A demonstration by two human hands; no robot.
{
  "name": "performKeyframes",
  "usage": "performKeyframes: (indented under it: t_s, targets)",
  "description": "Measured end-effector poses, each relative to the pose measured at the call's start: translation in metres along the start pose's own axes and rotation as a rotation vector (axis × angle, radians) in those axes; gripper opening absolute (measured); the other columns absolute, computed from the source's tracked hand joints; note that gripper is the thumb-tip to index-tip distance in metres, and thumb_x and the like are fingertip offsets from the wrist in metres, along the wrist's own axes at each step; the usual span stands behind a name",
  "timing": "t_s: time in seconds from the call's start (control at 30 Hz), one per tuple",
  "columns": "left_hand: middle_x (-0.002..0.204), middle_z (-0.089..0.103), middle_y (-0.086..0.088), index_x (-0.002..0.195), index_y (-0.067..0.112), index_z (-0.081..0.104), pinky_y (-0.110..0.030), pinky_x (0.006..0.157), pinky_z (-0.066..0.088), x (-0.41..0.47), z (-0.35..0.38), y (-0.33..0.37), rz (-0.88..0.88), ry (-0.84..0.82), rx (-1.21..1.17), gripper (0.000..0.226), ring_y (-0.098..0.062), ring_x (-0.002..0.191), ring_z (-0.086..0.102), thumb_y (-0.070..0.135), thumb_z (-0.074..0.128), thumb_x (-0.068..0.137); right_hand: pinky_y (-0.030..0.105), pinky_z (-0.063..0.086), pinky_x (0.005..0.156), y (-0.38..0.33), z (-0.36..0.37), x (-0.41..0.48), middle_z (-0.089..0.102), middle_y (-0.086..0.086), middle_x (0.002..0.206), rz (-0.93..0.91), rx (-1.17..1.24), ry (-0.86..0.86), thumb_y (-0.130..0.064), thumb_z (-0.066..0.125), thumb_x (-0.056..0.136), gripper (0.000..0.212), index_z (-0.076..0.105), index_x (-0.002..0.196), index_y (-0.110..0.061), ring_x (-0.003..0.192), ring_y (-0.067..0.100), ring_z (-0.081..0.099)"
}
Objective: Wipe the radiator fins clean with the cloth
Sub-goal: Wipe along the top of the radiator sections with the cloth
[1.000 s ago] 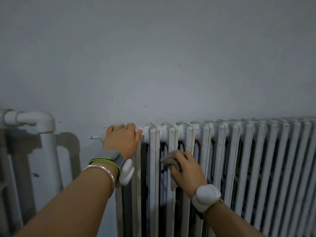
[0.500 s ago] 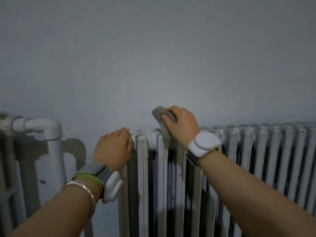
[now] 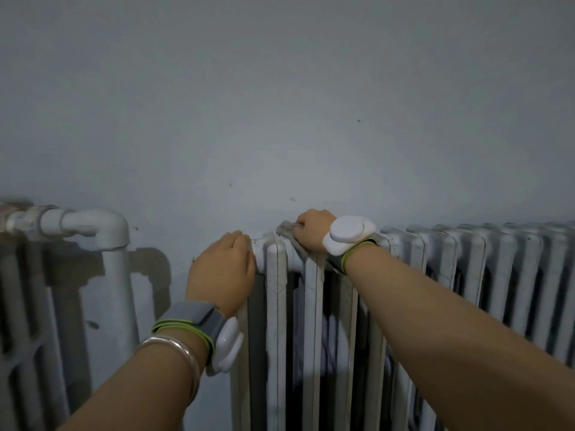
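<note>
A white cast-iron radiator (image 3: 466, 275) with upright fins runs along the wall from the middle to the right edge. My left hand (image 3: 222, 269) curls over the top of its leftmost fin. Further right, my right hand (image 3: 311, 230) reaches over the top of the fins towards the wall side. It grips a small grey cloth (image 3: 286, 230), which is pressed onto the top of a fin. Most of the cloth is hidden under the hand. Both wrists wear white devices on grey straps.
A white pipe with an elbow (image 3: 109, 231) drops down the wall at the left. A second radiator (image 3: 21, 321) shows at the far left edge. The grey wall (image 3: 280, 104) fills the upper view, close behind the fins.
My right hand with the cloth rose from the front of the fins to their tops, then pushed further over towards the wall. My left hand kept its hold on the end fin.
</note>
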State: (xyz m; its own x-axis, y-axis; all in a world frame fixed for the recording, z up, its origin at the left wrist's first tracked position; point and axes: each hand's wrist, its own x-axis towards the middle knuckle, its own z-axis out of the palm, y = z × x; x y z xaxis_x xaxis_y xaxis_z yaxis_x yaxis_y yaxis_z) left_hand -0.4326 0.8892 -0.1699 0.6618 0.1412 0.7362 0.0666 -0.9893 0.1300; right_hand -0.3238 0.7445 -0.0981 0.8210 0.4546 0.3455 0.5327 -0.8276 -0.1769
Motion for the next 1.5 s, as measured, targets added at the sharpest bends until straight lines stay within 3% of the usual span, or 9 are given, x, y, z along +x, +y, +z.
performKeyframes:
  t_s: [0.3, 0.4, 0.63, 0.73, 0.83, 1.07, 1.27, 1.4, 1.5]
  targets:
    - [0.131, 0.054, -0.006, 0.123, 0.010, 0.052, -0.036, 0.087, 0.044, 0.000, 0.001, 0.001, -0.006, -0.030, -0.015, 0.034, -0.027, 0.111, 0.055, 0.024, 0.035, 0.098, 0.034, 0.043, 0.070, 0.007, 0.024, -0.035, 0.065, 0.015, 0.096, -0.075, 0.058, 0.296, -0.021, 0.040, 0.097, 0.028, 0.061, 0.087, -0.005, 0.091, 0.032, 0.059]
    - [0.137, 0.050, -0.005, 0.128, 0.012, 0.050, -0.034, 0.090, 0.042, 0.000, -0.002, 0.002, -0.005, -0.046, -0.008, 0.038, -0.026, 0.116, 0.053, 0.026, 0.031, 0.099, 0.034, 0.037, 0.074, 0.011, 0.039, -0.047, 0.064, 0.014, 0.098, -0.147, 0.085, 0.459, -0.020, 0.043, 0.097, 0.025, 0.064, 0.094, -0.006, 0.093, 0.032, 0.056]
    - [0.131, 0.053, -0.008, 0.124, 0.009, 0.051, -0.038, 0.086, 0.045, -0.001, -0.005, 0.003, -0.007, -0.069, -0.009, 0.032, -0.029, 0.110, 0.055, 0.022, 0.039, 0.097, 0.034, 0.046, 0.088, 0.018, 0.069, -0.079, 0.064, 0.013, 0.111, -0.257, 0.262, 0.788, -0.014, 0.059, 0.086, 0.027, 0.065, 0.111, -0.008, 0.099, 0.032, 0.060]
    - [0.128, 0.053, -0.008, 0.122, 0.009, 0.051, -0.039, 0.085, 0.046, -0.001, -0.005, 0.004, -0.006, -0.079, -0.013, 0.030, -0.029, 0.108, 0.055, 0.022, 0.038, 0.097, 0.030, 0.037, 0.098, 0.026, 0.082, -0.089, 0.055, 0.013, 0.127, -0.233, 0.349, 0.769, -0.007, 0.066, 0.084, 0.035, 0.062, 0.119, -0.011, 0.117, 0.031, 0.052]
    - [0.128, 0.053, -0.007, 0.121, 0.011, 0.050, -0.039, 0.084, 0.046, -0.001, -0.006, 0.005, -0.017, -0.088, -0.014, 0.030, -0.028, 0.107, 0.055, 0.024, 0.036, 0.097, 0.027, 0.036, 0.098, 0.029, 0.093, -0.099, 0.049, 0.012, 0.134, -0.196, 0.369, 0.752, -0.009, 0.066, 0.086, 0.033, 0.062, 0.119, -0.012, 0.122, 0.026, 0.047]
    - [0.125, 0.054, -0.008, 0.121, 0.011, 0.050, -0.038, 0.083, 0.046, -0.001, -0.006, 0.004, -0.013, -0.087, -0.023, 0.030, -0.028, 0.104, 0.056, 0.023, 0.036, 0.098, 0.013, 0.039, 0.091, 0.039, 0.129, -0.124, 0.039, -0.005, 0.127, -0.205, 0.406, 0.540, -0.021, 0.058, 0.092, 0.024, 0.054, 0.116, -0.027, 0.111, 0.008, 0.045]
    - [0.128, 0.053, -0.007, 0.123, 0.012, 0.049, -0.039, 0.084, 0.046, -0.002, -0.004, 0.003, -0.003, -0.076, -0.026, 0.031, -0.028, 0.105, 0.056, 0.024, 0.036, 0.098, 0.022, 0.046, 0.076, 0.050, 0.131, -0.136, 0.041, -0.007, 0.103, -0.246, 0.342, 0.427, -0.030, 0.058, 0.092, 0.016, 0.056, 0.102, -0.018, 0.090, 0.011, 0.049]
    - [0.130, 0.051, -0.006, 0.126, 0.013, 0.048, -0.037, 0.085, 0.044, -0.002, -0.004, 0.003, -0.003, -0.078, -0.005, 0.033, -0.027, 0.107, 0.055, 0.025, 0.034, 0.098, 0.005, 0.034, 0.073, 0.044, 0.085, -0.134, 0.050, -0.008, 0.097, -0.274, 0.323, 0.564, -0.028, 0.065, 0.087, 0.019, 0.063, 0.103, -0.017, 0.085, 0.004, 0.050]
    - [0.126, 0.054, -0.006, 0.122, 0.012, 0.050, -0.037, 0.083, 0.045, -0.002, -0.003, 0.001, 0.015, -0.056, 0.002, 0.031, -0.026, 0.103, 0.056, 0.025, 0.035, 0.098, 0.009, 0.035, 0.077, 0.032, 0.042, -0.113, 0.058, -0.004, 0.100, -0.233, 0.387, 0.703, -0.027, 0.066, 0.087, 0.023, 0.065, 0.107, -0.016, 0.089, 0.008, 0.054]
